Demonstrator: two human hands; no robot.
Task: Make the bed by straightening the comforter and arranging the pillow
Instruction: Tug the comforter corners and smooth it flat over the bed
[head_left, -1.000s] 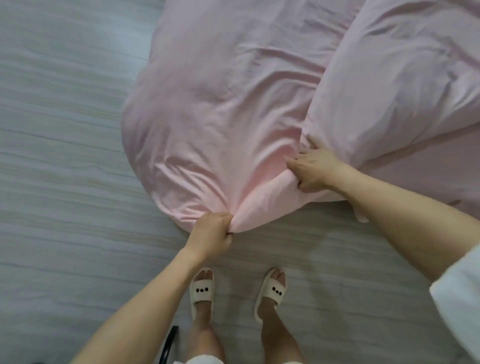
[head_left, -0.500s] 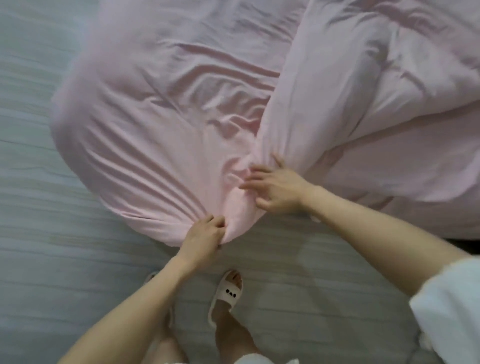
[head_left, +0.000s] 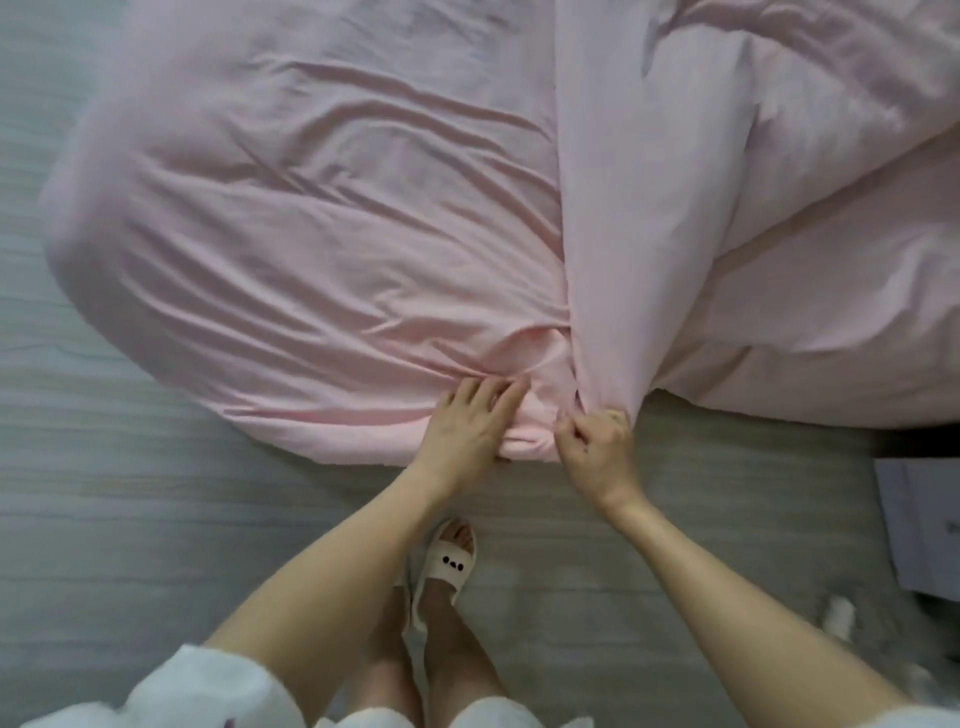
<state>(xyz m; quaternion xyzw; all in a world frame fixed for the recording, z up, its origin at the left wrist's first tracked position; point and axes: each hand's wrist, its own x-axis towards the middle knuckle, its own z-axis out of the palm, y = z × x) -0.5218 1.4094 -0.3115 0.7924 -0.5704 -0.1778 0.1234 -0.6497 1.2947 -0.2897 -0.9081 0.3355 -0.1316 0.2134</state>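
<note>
A pale pink comforter (head_left: 322, 218) hangs off the bed and bulges down onto the floor at the left. A folded-over part (head_left: 649, 218) runs from the top middle down to a bunched corner near my hands. My right hand (head_left: 597, 449) is clenched on that bunched corner at the comforter's lower edge. My left hand (head_left: 467, 426) lies on the fabric just to the left, fingers spread and pressing over a small rolled fold. No pillow is in view.
Grey wood-grain floor (head_left: 130, 519) lies around the bed. My feet in white slippers (head_left: 449, 561) stand just below the hands. A pale flat box or sheet (head_left: 919, 525) lies on the floor at the right edge.
My right hand came down from the fold to the comforter's corner and closed on it. My left hand let go of its pinch and now lies flat on the fabric. The view shifted left.
</note>
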